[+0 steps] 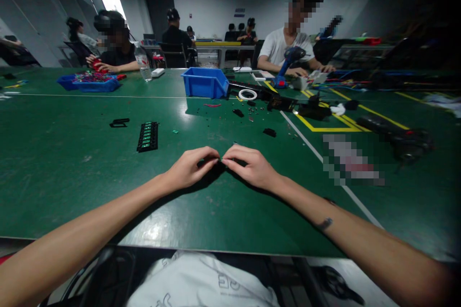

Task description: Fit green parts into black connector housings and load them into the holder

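My left hand (190,168) and my right hand (248,165) rest on the green table (72,163), fingertips meeting in the middle. Both hands are curled in a pinch around a small dark part that is mostly hidden between the fingers. A black strip of small components (148,136) lies to the left beyond my left hand. A small black clip (119,122) lies further left.
A blue bin (204,82), a roll of white tape (248,94) and scattered black parts (269,132) lie beyond my hands. A blue tray (90,82) stands at the far left. Other people sit across the table. Dark tools (399,136) lie at the right.
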`<state>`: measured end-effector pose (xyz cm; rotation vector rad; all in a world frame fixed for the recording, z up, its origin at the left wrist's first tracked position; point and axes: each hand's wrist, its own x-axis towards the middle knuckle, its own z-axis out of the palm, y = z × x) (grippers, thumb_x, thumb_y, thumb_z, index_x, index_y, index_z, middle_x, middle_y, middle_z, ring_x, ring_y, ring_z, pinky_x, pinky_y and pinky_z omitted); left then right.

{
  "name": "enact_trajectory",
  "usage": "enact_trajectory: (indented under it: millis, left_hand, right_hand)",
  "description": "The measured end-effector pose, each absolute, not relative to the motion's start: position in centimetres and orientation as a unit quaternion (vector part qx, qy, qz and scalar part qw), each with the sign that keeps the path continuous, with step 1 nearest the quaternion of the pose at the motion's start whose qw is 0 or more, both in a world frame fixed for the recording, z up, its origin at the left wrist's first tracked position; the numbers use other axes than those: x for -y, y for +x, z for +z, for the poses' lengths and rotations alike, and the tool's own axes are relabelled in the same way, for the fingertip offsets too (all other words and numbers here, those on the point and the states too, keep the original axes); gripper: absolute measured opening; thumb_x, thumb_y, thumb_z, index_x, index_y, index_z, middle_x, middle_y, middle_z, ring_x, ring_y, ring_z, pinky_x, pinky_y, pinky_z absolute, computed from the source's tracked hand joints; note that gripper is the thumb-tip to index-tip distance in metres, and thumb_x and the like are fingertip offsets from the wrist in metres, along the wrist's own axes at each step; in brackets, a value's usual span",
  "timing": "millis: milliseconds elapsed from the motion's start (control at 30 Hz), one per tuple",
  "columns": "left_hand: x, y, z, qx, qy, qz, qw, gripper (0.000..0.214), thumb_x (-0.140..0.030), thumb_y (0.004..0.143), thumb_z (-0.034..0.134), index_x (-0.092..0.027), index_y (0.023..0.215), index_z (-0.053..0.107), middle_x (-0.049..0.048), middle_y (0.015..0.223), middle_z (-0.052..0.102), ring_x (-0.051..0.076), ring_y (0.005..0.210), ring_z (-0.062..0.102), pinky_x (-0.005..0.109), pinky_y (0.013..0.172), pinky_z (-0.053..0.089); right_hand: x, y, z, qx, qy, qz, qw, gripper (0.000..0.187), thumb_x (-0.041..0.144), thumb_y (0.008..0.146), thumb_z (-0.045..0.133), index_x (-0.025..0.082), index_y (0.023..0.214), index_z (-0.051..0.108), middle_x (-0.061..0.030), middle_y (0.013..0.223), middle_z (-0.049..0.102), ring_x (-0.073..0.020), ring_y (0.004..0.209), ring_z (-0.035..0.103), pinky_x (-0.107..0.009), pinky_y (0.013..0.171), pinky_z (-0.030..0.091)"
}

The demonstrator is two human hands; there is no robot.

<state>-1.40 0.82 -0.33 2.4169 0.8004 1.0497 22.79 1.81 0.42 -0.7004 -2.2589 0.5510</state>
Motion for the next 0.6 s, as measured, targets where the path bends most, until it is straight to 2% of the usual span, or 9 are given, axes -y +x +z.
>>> enact_trajectory:
  millis: [267,600]
  left_hand:
    - [-1.07,-1.53,-0.36,-0.286,0.846,0.394,0.219,0.022,-0.030,0.100,0.060,-0.018,0.117,0.064,0.0080,0.101,0.072,0.017,0.087,0.067,0.029,0.081,0.054]
    - [-1.49,-1.66,-0.43,-0.281,0.856,0.382,0.204,0.018,-0.031,0.100,0.060,-0.018,0.112,0.064,0.0090,0.099,0.070,0.018,0.089,0.065,0.031,0.080,0.051]
  right_hand:
    - [-1.86,22.56,0.70,0.846,-0.298,0.244,0.369,0.018,0.030,0.101,0.059,0.021,0.093,0.071,-0.0051,0.090,0.071,-0.0195,0.086,0.065,-0.035,0.083,0.051]
    - [-1.90,22.66,0.45,0.838,-0.299,0.276,0.363,0.018,0.032,0.100,0.060,0.021,0.094,0.073,-0.0049,0.092,0.071,-0.0190,0.085,0.066,-0.032,0.080,0.050]
